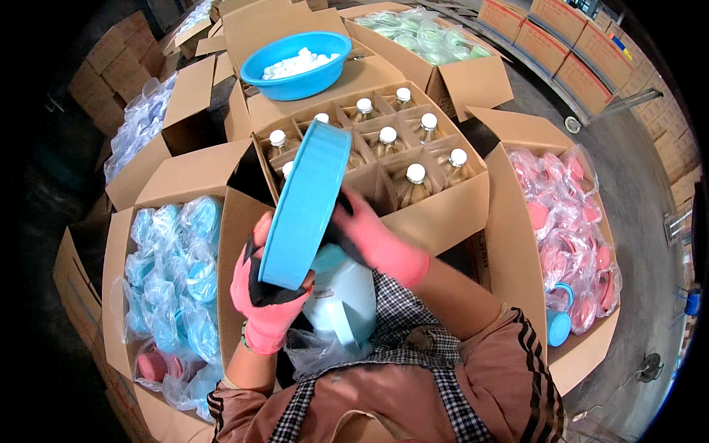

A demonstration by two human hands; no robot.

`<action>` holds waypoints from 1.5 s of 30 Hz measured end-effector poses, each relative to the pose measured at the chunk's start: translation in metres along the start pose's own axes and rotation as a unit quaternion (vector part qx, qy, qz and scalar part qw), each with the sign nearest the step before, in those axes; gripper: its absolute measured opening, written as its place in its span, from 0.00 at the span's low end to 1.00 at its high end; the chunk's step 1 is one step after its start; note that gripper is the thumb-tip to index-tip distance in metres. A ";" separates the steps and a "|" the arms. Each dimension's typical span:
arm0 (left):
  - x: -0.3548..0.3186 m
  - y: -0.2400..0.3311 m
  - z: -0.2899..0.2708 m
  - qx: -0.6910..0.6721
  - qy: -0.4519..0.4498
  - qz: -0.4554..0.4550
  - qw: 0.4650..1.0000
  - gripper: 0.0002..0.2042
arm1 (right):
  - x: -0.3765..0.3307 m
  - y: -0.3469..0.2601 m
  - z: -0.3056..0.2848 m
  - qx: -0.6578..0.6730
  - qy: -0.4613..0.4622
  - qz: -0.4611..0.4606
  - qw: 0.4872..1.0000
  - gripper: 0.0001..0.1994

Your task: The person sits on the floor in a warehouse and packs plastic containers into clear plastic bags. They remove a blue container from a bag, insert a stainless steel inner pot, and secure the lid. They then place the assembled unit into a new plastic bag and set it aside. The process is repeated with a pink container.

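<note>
My left hand (pixel 267 292), in a pink glove with a dark palm, is closed on a blue round plastic piece (pixel 306 207). The piece is shallow, like a basin or a lid, and tilted on edge close to the camera. Against its right side is my right hand (pixel 377 240), gloved the same way and a little blurred; its fingertips are hidden, so I cannot tell whether it grips. Below, a pale blue pitcher (pixel 343 295) with a handle rests at my lap in a clear plastic bag (pixel 314 351).
Ahead, a divided carton (pixel 443 214) holds several white-capped clear bottles (pixel 416 177). Beyond it stands a blue basin (pixel 295 87) of small white pieces. Cartons of bagged items flank me: blue left (pixel 173 273), pink right (pixel 569 236), green at the back (pixel 421 37).
</note>
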State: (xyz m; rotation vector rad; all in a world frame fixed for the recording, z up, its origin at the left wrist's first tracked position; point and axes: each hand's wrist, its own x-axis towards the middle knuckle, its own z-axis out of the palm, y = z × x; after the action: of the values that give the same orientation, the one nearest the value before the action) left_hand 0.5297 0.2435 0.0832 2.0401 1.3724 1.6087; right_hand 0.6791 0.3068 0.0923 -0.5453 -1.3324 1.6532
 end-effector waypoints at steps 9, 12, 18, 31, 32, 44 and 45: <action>0.008 -0.155 0.026 -0.449 0.217 -0.270 0.824 0.19 | 0.033 0.070 -0.244 -0.550 0.263 0.147 0.779 0.25; -0.021 -0.181 0.042 -0.543 0.243 -0.312 0.741 0.22 | 0.015 0.112 -0.274 -0.709 0.169 0.172 0.663 0.28; -0.031 -0.202 0.053 -0.547 0.215 -0.374 0.717 0.21 | 0.030 0.113 -0.287 -0.739 0.024 0.306 0.600 0.39; -0.052 -0.251 0.048 -0.668 0.239 -0.346 0.614 0.20 | 0.063 -0.015 -0.208 -0.768 0.076 0.244 0.587 0.29; -0.053 -0.254 0.044 -0.680 0.240 -0.339 0.604 0.20 | 0.062 -0.050 -0.189 -0.777 0.107 0.208 0.584 0.29; 0.026 -0.114 0.013 -0.820 -0.008 -0.158 0.550 0.23 | -0.040 -0.157 -0.164 -0.214 0.299 -0.024 0.930 0.14; 0.031 -0.120 0.022 -0.836 -0.030 -0.160 0.524 0.24 | -0.037 -0.135 -0.140 -0.173 0.283 -0.058 0.941 0.15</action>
State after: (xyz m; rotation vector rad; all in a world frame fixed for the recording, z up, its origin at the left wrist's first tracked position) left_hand 0.4842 0.3405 0.0178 0.4816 -0.2290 1.4013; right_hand 0.8582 0.3486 0.1653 -1.0408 -1.1868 1.0456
